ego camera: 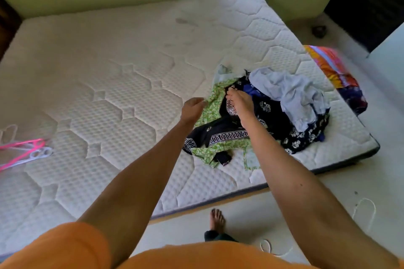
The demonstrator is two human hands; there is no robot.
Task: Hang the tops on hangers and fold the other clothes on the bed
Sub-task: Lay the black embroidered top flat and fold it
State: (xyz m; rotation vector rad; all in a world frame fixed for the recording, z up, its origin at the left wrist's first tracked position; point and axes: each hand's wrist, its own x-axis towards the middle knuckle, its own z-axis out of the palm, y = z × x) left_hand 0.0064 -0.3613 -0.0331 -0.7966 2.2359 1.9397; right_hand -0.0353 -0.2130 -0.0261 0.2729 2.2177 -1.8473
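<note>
A person in an orange top is leaning over a bare white quilted bed and reaching both arms toward a pile of clothes lying near the bed's corner, at about 3 o'clock in the view.

The right hand is resting on top of the pile, its fingertips pinching a black garment with white patterns at the far end of the hand. The left hand is hovering just left of the pile, at its 9 o'clock, above a green leaf-print garment; its fingers are loosely curled and holding nothing.

The green garment is lying spread under the black one, showing at the pile's left edge and again at its near edge. A pale blue shirt is sitting crumpled on the pile's right side, over a dark cloth with white flowers.

Pink and white hangers are lying on the bed at the far left, at 9 o'clock, well apart from the clothes. A bright striped cloth is lying off the bed's right edge, at 2 o'clock. The person's bare foot is standing on the pale floor at 6 o'clock, with a white cord lying on the floor to its right.
</note>
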